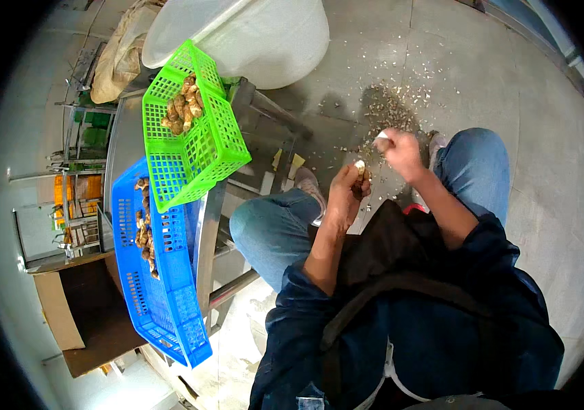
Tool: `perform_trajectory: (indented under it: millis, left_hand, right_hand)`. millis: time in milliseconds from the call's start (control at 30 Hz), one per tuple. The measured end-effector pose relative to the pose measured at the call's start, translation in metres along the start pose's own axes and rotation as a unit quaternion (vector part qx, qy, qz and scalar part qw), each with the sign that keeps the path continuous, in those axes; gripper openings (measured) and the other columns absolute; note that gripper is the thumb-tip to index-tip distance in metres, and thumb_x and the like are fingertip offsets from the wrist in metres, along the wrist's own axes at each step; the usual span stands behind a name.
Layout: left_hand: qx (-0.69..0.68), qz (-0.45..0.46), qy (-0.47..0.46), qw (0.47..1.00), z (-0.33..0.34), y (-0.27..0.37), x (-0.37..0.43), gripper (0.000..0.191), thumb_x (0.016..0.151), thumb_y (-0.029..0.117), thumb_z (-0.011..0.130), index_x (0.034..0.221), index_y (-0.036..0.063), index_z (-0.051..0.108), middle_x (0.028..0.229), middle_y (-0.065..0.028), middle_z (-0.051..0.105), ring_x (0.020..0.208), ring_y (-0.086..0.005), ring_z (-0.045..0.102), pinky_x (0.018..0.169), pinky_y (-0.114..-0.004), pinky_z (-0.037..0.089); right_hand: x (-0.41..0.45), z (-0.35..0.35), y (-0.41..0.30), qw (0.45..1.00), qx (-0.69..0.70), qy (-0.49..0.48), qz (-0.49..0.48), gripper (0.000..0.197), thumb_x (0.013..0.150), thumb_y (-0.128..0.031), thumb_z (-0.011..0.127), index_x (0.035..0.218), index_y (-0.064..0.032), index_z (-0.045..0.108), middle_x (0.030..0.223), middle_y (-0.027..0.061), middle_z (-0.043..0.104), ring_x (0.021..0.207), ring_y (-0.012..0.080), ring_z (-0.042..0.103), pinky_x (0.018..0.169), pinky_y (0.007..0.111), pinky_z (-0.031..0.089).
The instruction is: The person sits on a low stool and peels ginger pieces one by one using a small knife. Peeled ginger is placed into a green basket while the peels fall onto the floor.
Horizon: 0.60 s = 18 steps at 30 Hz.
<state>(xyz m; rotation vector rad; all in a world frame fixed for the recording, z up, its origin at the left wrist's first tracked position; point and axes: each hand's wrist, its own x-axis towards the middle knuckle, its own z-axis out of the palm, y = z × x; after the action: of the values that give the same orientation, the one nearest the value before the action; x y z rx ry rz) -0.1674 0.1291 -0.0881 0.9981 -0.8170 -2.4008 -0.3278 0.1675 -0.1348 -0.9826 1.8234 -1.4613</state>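
Note:
My left hand (348, 185) grips a brown mushroom with a pale, pared end (359, 166) that points up past the thumb. A little to the right and farther out, my right hand (402, 152) is closed around a small tool with a white part (382, 136); blur hides what kind it is. The two hands are apart, above the floor and between my knees. Beneath them lies a scatter of brown and white trimmings (392, 107). Whole brown mushrooms (184, 106) rest in a bright green plastic basket (200, 148) on my left.
A blue plastic crate (182, 287) with more mushrooms (144, 230) stands beside the green basket, on a metal table (209, 241). Beyond is a large white plastic tub (271, 46). An opened cardboard box (59, 302) and a pale sack (120, 56) are at far left.

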Motion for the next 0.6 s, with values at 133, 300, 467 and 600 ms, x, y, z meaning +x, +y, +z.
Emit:
perform_trajectory:
  millis: [133,300,467,600]
  left_hand:
    - [-0.115,-0.031,-0.083,0.989,-0.006,0.002,0.0,0.017,0.084,0.016,0.054,0.094,0.0033,0.051,0.079,-0.0035,0.048,0.064,-0.0127,0.043,0.057,-0.025,0.035]
    - [-0.097,-0.044,-0.056,0.993,-0.004,0.002,0.004,0.02,0.086,0.02,0.052,0.096,0.0028,0.053,0.083,-0.0049,0.052,0.064,-0.0126,0.045,0.059,-0.025,0.038]
    - [0.083,0.017,0.006,0.996,-0.016,-0.009,0.01,0.023,0.088,0.022,0.048,0.097,0.0015,0.054,0.079,-0.0045,0.052,0.065,-0.0128,0.045,0.061,-0.025,0.038]
    - [0.055,0.038,0.033,0.997,0.001,-0.004,0.004,0.023,0.089,0.023,0.048,0.095,0.0017,0.054,0.077,-0.0042,0.052,0.064,-0.0136,0.045,0.062,-0.027,0.038]
  right_hand:
    - [-0.008,0.005,-0.026,0.989,0.112,-0.09,-0.018,0.012,0.079,-0.011,0.058,0.083,-0.002,0.064,0.066,0.0043,0.061,0.061,0.0093,0.054,0.06,0.027,0.045]
    - [0.004,-0.006,-0.002,0.997,0.054,0.012,0.055,0.009,0.078,-0.009,0.059,0.079,-0.0006,0.062,0.063,0.0031,0.057,0.062,0.0093,0.053,0.06,0.027,0.044]
    - [-0.004,-0.001,-0.008,0.999,-0.047,-0.018,-0.002,0.01,0.078,-0.01,0.059,0.082,-0.0012,0.062,0.064,0.0101,0.058,0.061,0.012,0.055,0.059,0.03,0.045]
    - [-0.01,0.009,-0.015,0.994,0.071,-0.055,-0.055,0.011,0.08,-0.012,0.058,0.085,-0.0035,0.064,0.069,0.0112,0.063,0.062,0.013,0.058,0.059,0.03,0.047]
